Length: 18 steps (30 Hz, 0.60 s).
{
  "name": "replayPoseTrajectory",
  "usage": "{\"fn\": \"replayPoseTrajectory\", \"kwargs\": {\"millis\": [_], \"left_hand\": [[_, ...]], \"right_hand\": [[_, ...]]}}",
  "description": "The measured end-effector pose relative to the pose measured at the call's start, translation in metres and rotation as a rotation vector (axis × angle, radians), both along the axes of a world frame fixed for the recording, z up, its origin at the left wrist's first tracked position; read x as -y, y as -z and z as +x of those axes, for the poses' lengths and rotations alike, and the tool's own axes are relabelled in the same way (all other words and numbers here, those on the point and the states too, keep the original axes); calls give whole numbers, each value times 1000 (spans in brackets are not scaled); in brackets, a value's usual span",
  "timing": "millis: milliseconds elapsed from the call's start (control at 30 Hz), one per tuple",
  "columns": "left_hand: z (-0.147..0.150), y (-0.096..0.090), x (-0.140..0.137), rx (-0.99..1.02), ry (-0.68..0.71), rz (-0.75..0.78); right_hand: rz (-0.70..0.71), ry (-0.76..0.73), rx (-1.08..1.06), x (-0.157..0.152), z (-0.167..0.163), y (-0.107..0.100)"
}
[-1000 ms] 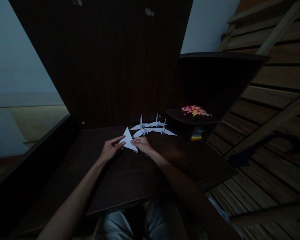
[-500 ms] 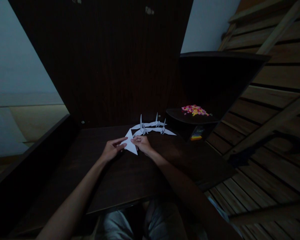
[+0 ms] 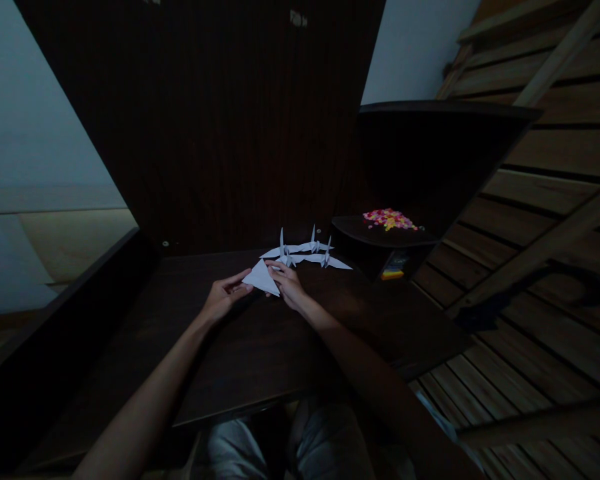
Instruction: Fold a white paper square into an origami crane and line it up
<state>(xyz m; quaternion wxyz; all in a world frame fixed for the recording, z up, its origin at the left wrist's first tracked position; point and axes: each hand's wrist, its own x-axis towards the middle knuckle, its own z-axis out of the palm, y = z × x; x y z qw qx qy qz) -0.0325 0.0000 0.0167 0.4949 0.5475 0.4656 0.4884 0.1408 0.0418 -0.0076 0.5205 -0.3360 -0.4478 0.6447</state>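
Observation:
A white sheet of folded paper [image 3: 261, 277], triangular in outline, is held between both hands above the dark desk. My left hand [image 3: 223, 294] pinches its left corner between thumb and fingers. On its right edge, my right hand [image 3: 287, 285] grips it, with some fingers hidden behind the paper. Just beyond the hands, several white folded paper cranes [image 3: 324, 259] stand close together, wings spread and pointed tips upright. The nearest one is partly covered by the right hand and the paper.
The dark wooden desk [image 3: 240, 360] has a raised side panel [image 3: 65, 320] on the left and a tall back panel [image 3: 220, 133]. On a rounded corner shelf [image 3: 350, 227] to the right lies a heap of small pink, red and yellow pieces [image 3: 390, 219]. Wooden slats [image 3: 540, 267] line the far right.
The paper has turned in my hands and now shows a wider, more even triangle. My right hand has shifted slightly up along its right edge. The cranes stay put.

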Motion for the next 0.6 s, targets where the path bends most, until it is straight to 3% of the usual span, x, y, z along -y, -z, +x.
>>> {"fn": "replayPoseTrajectory", "kwargs": {"millis": [333,600], "left_hand": [[-3,11,-6,159,5,0],[1,5,-2,255,96,-10]], "right_hand": [[83,-96,16,4,4,0],[144,-79,-9,7,2,-2]]}}
